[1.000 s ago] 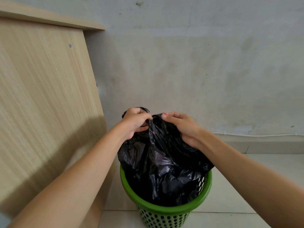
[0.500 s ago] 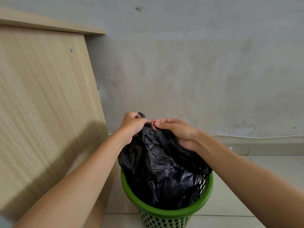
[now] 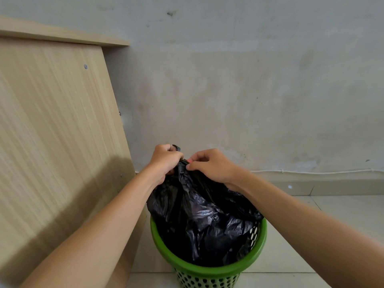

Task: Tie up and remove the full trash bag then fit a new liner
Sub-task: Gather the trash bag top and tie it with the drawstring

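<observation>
Bag: black trash bag sits in green bin, long axis upright, gathered neck pointing up.
Left hand: fingers curled, gripping bag neck.
Right hand: fingertips pinching neck, just beside left.
Bin location: floor, beside wooden panel.

Wooden panel close at left of green bin, wall behind; open floor at lower right of frame.
</observation>
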